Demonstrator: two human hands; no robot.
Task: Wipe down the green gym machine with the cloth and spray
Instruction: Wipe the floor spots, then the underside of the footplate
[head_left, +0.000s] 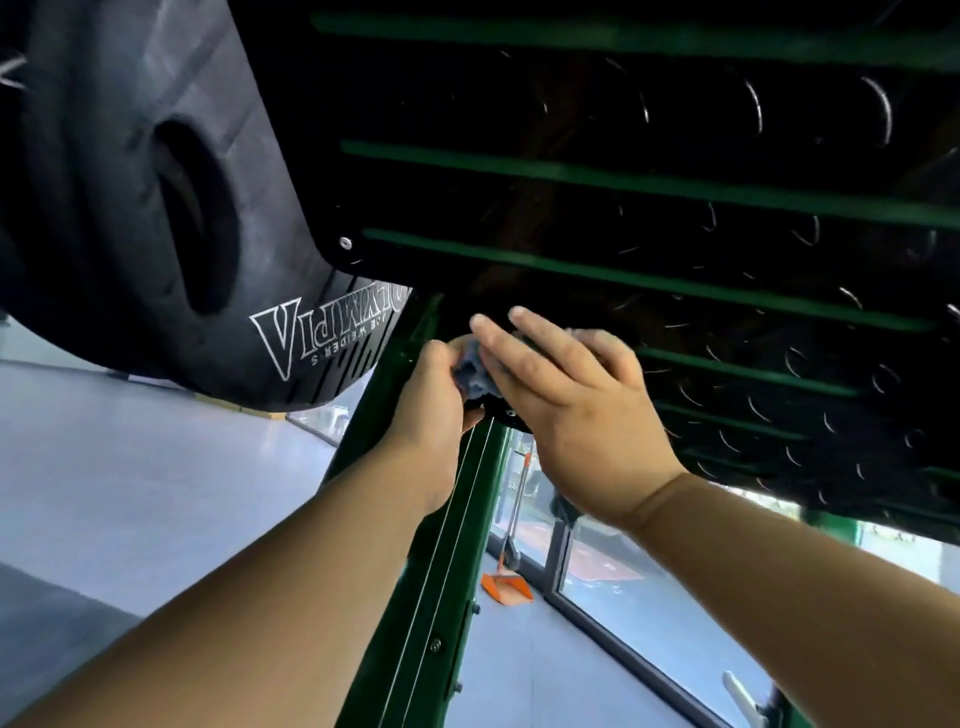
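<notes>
The green gym machine fills the view: a dark green frame post (436, 587) runs up the middle, and a black footplate with green ribs (649, 182) spreads across the top right. A bunched blue-grey cloth (470, 371) sits where the post meets the plate. My left hand (423, 415) grips the cloth from the left with curled fingers. My right hand (566, 400) lies over the cloth's right side, fingers straight and pressed against the plate. No spray bottle is in view.
A large black weight plate (156, 208) with white lettering hangs at the upper left. Thin cables (441, 566) run along the post. Behind the post, an orange dustpan (506, 587) stands by a glass wall (649, 597). Grey floor (130, 467) lies at the left.
</notes>
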